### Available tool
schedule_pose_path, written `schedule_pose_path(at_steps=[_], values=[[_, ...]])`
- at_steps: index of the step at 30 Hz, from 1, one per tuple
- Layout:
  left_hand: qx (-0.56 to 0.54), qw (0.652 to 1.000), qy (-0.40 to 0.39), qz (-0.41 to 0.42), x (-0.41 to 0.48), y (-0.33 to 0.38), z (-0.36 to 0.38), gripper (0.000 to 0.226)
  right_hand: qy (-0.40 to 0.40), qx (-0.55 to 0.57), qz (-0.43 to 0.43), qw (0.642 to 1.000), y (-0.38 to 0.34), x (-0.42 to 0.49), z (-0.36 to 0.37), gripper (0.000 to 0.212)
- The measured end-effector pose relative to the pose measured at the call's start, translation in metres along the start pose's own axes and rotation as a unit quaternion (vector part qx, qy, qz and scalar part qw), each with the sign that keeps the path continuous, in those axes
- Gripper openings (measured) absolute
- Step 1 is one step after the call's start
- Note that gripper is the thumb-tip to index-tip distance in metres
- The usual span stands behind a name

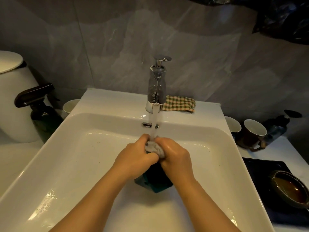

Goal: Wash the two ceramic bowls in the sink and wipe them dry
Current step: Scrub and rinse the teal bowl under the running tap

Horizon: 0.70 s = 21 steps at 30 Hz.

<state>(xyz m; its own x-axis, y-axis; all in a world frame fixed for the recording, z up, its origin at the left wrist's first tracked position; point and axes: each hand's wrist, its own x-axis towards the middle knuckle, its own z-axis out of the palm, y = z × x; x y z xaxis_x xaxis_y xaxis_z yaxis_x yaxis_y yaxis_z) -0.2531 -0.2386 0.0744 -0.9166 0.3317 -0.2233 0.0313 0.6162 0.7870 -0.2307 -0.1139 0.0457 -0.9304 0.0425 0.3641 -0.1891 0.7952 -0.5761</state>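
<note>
White ceramic makes up the wide rectangular sink [80, 158], and from the chrome single-lever faucet [156, 91] at its back edge a stream of water [154, 123] falls straight onto a crumpled grey cloth [154, 147]. Both hands meet over the middle of the basin: the left hand [135, 158] and the right hand [177, 156] each have their fingers curled tight around the cloth, bunching it between them right under the flow. Directly beneath the wrists, on the basin floor, sits a dark teal glazed object [155, 188] — mostly hidden by the forearms, so its shape cannot be told for sure. A brown-glazed ceramic bowl [291, 188] rests outside the sink, to the right, on a flat black tray [260, 166] on the counter. Behind the faucet, on the sink's back ledge, lies a folded green-and-red checked towel [179, 103]. Further right stand a white cup [232, 125] and a dark brown mug with a white interior [254, 131], just beside each other, with a dark blue pump bottle [276, 128] near them. Left of the sink are a dark glass spray bottle [41, 113], a small white paper cup [71, 106] and a tall white lidded container [14, 97].
</note>
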Motion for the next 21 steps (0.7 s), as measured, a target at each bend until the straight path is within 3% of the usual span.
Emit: schedule_pose_path(at_steps=[1,3,5,7,9,10,11,13,15,18,21], values=[[-0.001,1.000,0.028,-0.001,0.000,0.000,0.001,0.040,-0.004,0.037,0.079,0.996,-0.005,0.001,-0.003,0.015],[-0.023,0.994,0.105,-0.003,0.000,0.000,0.004,0.038,-0.019,0.132,0.270,0.954,0.001,0.003,0.004,0.005],[-0.019,0.986,0.167,0.008,-0.001,-0.001,0.007,0.039,-0.007,0.212,0.373,0.903,0.001,0.005,0.010,0.010],[-0.006,0.978,0.206,0.020,-0.001,-0.002,0.012,0.041,0.013,0.352,0.458,0.817,-0.003,0.004,0.015,0.008],[-0.011,0.971,0.238,0.015,0.001,-0.002,0.013,0.044,-0.027,0.494,0.530,0.688,-0.017,-0.001,0.017,0.002],[-0.013,0.969,0.247,0.013,0.002,-0.003,0.012,0.046,-0.049,0.532,0.546,0.645,-0.022,-0.004,0.019,0.008],[-0.013,0.968,0.250,0.015,0.002,-0.004,0.011,0.047,-0.063,0.543,0.551,0.630,-0.024,-0.005,0.021,0.014],[-0.015,0.972,0.235,0.022,0.002,-0.005,0.008,0.047,-0.054,0.488,0.548,0.677,-0.019,-0.002,0.027,0.019],[-0.015,0.978,0.203,0.030,0.001,-0.005,0.007,0.045,-0.017,0.387,0.492,0.780,-0.013,0.001,0.022,0.011],[-0.048,0.989,0.135,0.028,0.000,-0.001,0.009,0.043,0.048,0.202,0.340,0.917,-0.005,0.001,0.006,0.016],[-0.106,0.992,0.072,0.007,-0.001,0.003,0.009,0.053,0.117,0.062,0.124,0.983,0.003,-0.001,-0.001,0.021]])
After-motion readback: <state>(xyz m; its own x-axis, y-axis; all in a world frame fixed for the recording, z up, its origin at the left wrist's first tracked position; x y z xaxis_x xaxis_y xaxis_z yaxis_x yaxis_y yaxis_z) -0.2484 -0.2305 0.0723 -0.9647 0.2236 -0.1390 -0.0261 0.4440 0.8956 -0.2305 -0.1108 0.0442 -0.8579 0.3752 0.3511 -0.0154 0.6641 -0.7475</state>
